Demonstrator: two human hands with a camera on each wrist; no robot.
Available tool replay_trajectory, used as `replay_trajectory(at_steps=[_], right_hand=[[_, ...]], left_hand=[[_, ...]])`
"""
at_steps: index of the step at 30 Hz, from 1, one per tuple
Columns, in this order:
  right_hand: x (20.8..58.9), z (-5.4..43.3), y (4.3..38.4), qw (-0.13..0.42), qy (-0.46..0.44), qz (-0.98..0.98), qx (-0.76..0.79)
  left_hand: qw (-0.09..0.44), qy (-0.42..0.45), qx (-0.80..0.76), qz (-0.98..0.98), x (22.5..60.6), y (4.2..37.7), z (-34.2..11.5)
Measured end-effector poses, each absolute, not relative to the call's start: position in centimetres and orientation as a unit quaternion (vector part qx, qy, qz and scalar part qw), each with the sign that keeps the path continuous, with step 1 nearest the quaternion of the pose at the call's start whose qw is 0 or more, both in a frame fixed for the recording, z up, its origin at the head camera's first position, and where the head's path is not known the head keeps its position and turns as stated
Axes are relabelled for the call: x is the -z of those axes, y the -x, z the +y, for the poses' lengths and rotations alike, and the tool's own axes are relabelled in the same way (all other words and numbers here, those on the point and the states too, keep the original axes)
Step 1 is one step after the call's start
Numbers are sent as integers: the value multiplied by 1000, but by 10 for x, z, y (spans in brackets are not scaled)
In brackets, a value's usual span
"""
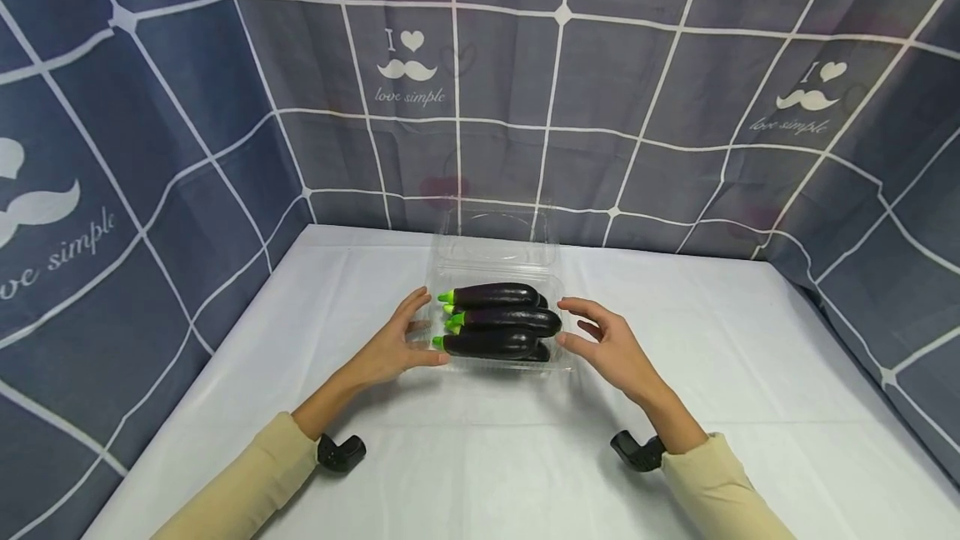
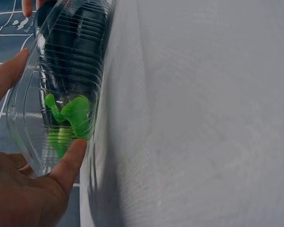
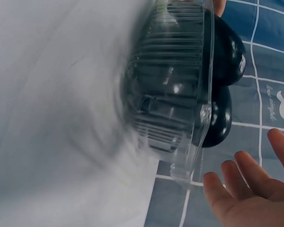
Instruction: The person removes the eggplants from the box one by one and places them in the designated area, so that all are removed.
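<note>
Several glossy black eggplants (image 1: pixel 495 344) with bright green stems lie piled in a clear plastic container (image 1: pixel 517 366). Its transparent lid (image 1: pixel 495 250) stands raised at the back. My left hand (image 1: pixel 390 348) is at the container's left end, fingers spread. In the left wrist view its thumb (image 2: pixel 71 165) rests against the ribbed wall near the green stems. My right hand (image 1: pixel 611 352) is at the right end, fingers extended and parted. The right wrist view shows those fingertips (image 3: pixel 212 182) apart from the container wall (image 3: pixel 180 99), with rounded eggplant ends above the rim.
A white cloth (image 1: pixel 480 465) covers the table. Dark grey-blue curtains (image 1: pixel 495 65) with white grid lines hang behind and at both sides. Black wrist devices (image 1: pixel 341 452) sit at both cuffs.
</note>
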State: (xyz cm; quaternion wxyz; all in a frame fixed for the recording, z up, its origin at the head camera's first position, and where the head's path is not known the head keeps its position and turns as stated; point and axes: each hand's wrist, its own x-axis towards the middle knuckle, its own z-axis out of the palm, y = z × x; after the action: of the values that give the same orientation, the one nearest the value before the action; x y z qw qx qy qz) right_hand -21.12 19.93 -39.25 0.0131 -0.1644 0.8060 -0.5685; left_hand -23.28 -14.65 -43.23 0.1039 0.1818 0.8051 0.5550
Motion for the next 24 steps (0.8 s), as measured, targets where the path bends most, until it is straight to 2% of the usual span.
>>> replay_trajectory(at_steps=[7,24], right_hand=[[388,188,212,0,200,797,569],[378,161,214,26,255,802,539]], left_hand=[[101,-179,-564,800,434,235,-148],[82,-191,-560,802,434,235,-148]])
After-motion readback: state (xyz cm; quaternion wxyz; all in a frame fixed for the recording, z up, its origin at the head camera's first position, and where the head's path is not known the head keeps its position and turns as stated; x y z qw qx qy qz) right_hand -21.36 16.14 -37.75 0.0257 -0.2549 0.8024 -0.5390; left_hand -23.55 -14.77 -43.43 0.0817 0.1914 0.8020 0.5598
